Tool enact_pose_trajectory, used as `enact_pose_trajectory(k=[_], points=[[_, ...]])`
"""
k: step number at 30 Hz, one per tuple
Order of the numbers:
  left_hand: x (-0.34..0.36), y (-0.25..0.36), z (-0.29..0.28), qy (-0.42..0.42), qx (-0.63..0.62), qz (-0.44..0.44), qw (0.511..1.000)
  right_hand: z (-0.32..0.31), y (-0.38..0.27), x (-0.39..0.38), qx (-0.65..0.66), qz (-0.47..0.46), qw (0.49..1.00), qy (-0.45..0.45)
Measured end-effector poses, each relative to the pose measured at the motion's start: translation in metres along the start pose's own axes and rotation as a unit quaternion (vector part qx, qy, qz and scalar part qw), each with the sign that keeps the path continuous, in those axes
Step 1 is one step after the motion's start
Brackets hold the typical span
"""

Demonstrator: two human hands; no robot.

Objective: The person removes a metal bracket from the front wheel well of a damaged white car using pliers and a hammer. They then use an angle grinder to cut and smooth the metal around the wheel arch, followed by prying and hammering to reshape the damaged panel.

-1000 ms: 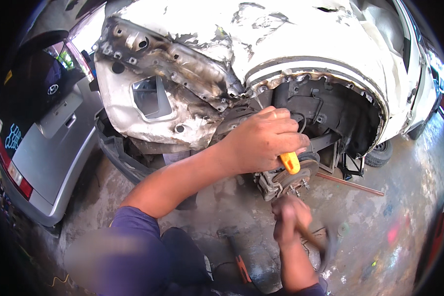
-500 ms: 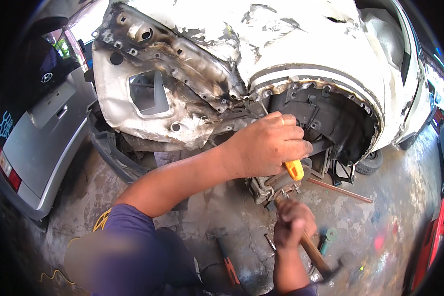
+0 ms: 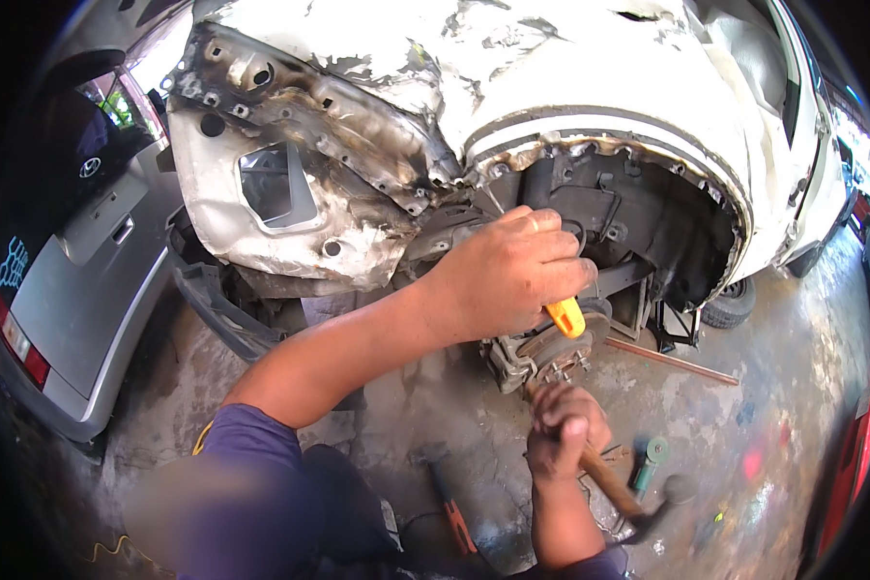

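My left hand (image 3: 527,266) is closed round a yellow-handled screwdriver (image 3: 566,317), whose thin metal shaft points up and left to the torn front corner of the wheel arch (image 3: 609,135). Whether its tip touches the metal is too small to tell. Below it, my right hand (image 3: 567,430) grips the wooden handle of a hammer (image 3: 614,483); the blurred head hangs at lower right, apart from the screwdriver. A bare brake disc with wheel studs (image 3: 556,353) shows between my hands. The white car body (image 3: 590,58) has scorched, cut inner panels (image 3: 358,135) on its left.
On the concrete floor lie a green angle grinder (image 3: 651,462), an orange-and-black tool (image 3: 451,517) and a brown metal bar (image 3: 677,362). A jack stand (image 3: 675,324) and a tyre (image 3: 730,304) are beneath the car. A silver vehicle (image 3: 92,280) stands at left, red equipment (image 3: 855,454) at right.
The view has shifted slightly, so the car body sits a little further left and higher. Both hands keep their holds; the hammer stays low, away from the screwdriver.
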State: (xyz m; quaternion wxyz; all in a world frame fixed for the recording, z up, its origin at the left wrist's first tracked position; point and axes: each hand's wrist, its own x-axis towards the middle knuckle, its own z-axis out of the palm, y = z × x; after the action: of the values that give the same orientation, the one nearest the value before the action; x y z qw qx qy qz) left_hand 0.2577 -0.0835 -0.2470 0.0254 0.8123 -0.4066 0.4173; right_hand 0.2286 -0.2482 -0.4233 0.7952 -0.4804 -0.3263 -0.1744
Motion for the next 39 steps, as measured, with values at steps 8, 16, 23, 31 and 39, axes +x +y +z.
enact_pose_trajectory(k=[8,16,23,31,39], points=[[0.005,-0.002,0.011,0.021,0.059,0.000,0.998,-0.012,0.016,-0.003,0.051,0.135,0.988,-0.045],[0.009,0.000,0.014,-0.004,0.090,-0.006,0.996,-0.005,0.019,0.009,0.196,0.048,0.979,0.010],[0.007,-0.003,0.018,0.020,0.061,-0.015,0.998,0.001,0.015,0.009,0.236,-0.107,0.964,0.063],[0.007,-0.004,0.018,0.002,0.080,-0.023,0.997,-0.005,0.027,0.013,0.115,0.079,0.990,-0.006],[0.007,-0.004,0.016,-0.005,0.090,-0.037,0.995,0.001,0.037,0.006,0.216,0.200,0.956,0.014]])
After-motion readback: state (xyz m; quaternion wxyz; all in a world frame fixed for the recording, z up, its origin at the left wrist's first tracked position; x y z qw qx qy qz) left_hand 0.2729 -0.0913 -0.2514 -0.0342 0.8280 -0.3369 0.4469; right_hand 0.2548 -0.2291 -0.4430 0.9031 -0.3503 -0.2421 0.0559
